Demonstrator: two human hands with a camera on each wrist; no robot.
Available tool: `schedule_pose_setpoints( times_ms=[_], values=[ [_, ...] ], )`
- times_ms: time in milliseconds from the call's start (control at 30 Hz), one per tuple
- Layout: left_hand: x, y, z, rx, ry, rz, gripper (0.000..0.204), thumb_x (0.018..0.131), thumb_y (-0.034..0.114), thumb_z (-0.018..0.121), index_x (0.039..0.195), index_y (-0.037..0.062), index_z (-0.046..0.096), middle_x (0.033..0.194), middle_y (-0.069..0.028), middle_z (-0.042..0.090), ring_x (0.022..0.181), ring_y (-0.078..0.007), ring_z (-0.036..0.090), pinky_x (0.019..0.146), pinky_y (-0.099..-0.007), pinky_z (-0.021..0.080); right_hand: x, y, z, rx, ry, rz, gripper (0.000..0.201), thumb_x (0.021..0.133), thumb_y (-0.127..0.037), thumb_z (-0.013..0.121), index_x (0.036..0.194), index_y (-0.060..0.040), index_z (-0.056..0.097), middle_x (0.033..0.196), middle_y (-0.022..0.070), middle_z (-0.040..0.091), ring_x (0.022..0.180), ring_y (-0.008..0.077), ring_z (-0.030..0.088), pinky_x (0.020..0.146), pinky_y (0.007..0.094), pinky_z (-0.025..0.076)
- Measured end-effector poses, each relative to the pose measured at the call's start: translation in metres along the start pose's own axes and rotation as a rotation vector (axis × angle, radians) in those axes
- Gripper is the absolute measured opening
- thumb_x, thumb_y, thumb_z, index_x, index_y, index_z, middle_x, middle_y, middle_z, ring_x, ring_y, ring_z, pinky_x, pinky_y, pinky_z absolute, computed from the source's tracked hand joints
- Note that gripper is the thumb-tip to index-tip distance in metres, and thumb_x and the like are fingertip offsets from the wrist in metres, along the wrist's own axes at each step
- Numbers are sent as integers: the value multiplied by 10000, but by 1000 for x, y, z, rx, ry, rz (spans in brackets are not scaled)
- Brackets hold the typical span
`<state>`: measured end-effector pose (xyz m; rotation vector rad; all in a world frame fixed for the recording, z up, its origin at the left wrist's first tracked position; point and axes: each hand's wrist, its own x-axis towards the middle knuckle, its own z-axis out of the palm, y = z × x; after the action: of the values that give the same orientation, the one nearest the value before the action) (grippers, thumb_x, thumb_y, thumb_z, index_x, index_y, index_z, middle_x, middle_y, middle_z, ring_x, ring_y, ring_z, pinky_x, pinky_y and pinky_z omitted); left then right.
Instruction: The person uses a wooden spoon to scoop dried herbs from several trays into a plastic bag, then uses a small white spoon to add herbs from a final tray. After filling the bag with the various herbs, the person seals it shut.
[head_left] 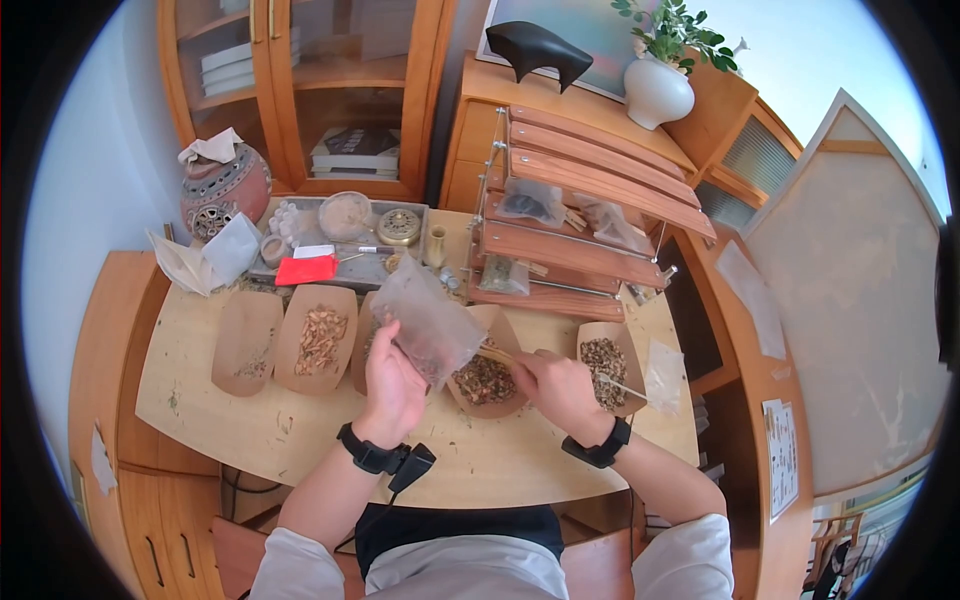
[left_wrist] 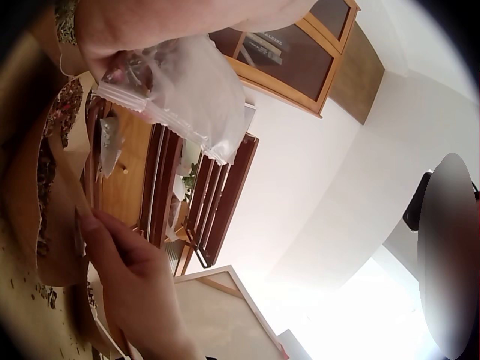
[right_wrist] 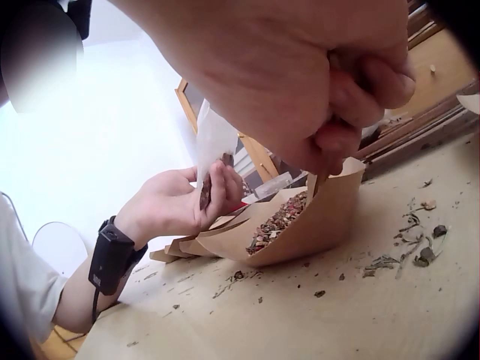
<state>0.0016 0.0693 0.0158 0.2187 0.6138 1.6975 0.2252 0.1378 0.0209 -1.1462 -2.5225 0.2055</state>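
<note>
Mid-frame, I see the left hand (head_left: 393, 388) curled round a clear bag (head_left: 428, 316), angled—perhaps to bring it near the paper tray (right_wrist: 319, 231) on the table (head_left: 470, 462)—while the right hand (head_left: 562, 388), fingers bent in, grips a wooden stick (left_wrist: 70, 178) reaching into that tray's dried bits (head_left: 484, 383).

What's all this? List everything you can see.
Plastic bag: one, clear, in left hand
Wooden utensil: one, tan, in right hand
Paper trays: five, brown, across table
Dried pieces: many, mostly brown, in paper trays
Table: one, pale, below
Shallow tray: one, grey, table's back left
Small items: several, mixed colours, in shallow tray
Pot: one, reddish, far left
Slatted rack: one, reddish, table's back right
Tall cabinet: one, brown, behind table
Vase: one, white, on sideboard
Plant: one, green, in vase
Sculpture: one, black, left of vase
Canvas: one, pale, far right
Wristbands: two, black, behind hands
Hands: two, bare, above table
</note>
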Motion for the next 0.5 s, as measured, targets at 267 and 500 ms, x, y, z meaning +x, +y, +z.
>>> schedule_pose_setpoints(
  times_ms=[267, 500],
  values=[
    [-1, 2, 1, -4, 2, -12, 507, 990, 352, 445, 1416, 81, 404, 1394, -65, 528, 1302, -229, 486, 1112, -412, 344, 4, 10, -7, 316, -26, 202, 218, 906, -243, 625, 1018, -86, 727, 847, 156, 698, 748, 360, 661, 663, 406, 534],
    [0, 1, -3, 27, -24, -59, 518, 997, 364, 426, 1423, 71, 388, 1404, -68, 513, 1303, -228, 487, 1095, -407, 369, -3, 15, -40, 586, -70, 301, 296, 945, -242, 641, 1088, 12, 693, 704, 89, 643, 606, 132, 554, 596, 289, 468]
  ],
)
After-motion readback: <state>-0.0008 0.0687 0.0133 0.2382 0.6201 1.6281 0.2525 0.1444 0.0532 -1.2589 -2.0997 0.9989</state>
